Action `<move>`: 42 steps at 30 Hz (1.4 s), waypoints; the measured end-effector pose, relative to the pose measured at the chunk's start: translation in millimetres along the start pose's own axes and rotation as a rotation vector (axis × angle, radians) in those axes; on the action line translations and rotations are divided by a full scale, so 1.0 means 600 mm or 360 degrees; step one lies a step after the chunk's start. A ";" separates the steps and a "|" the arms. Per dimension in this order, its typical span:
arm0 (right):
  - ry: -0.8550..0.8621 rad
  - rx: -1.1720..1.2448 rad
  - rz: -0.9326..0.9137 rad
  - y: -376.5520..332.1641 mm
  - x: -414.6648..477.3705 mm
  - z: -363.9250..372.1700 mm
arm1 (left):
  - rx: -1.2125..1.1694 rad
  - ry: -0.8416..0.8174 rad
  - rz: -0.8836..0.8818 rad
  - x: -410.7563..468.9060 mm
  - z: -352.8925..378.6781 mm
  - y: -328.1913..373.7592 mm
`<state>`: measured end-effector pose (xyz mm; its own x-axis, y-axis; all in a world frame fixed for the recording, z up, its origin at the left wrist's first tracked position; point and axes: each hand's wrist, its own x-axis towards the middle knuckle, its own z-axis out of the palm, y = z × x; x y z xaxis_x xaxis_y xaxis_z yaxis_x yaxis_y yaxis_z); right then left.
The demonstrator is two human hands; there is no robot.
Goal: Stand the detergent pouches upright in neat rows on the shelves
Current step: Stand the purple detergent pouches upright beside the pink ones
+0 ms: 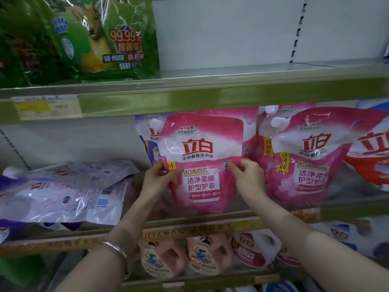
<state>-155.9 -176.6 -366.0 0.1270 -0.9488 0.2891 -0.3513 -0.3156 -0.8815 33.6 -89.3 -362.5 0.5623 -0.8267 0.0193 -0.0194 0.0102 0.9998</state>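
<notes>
Green-railed store shelf (347, 209), pink pouch (202, 148) upright, purple pouches (63, 192) lying flat

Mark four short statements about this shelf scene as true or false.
1. The left hand and right hand both hold the pink pouch. True.
2. The purple-and-white pouches at left stand upright. False: they lie flat in a pile.
3. Green pouches sit on the upper shelf. True.
4. The person wears no jewellery. False: a bracelet circles the left wrist.
</notes>
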 end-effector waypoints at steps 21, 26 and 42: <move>0.0145 0.0152 0.0014 0.025 -0.007 -0.069 | -0.0208 0.0022 -0.0227 -0.037 0.103 0.007; 0.0295 0.0227 -0.0347 0.009 -0.043 -0.066 | 0.0036 0.0189 -0.0078 -0.042 0.124 0.015; 0.0012 -0.0856 -0.0455 -0.039 0.014 -0.077 | 0.0209 0.0459 0.0126 0.003 0.142 0.067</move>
<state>-189.7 -177.7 -325.8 0.2797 -0.8250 0.4910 -0.7239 -0.5172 -0.4566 -36.5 -138.1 -323.0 0.7654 -0.6327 0.1177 -0.1682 -0.0201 0.9856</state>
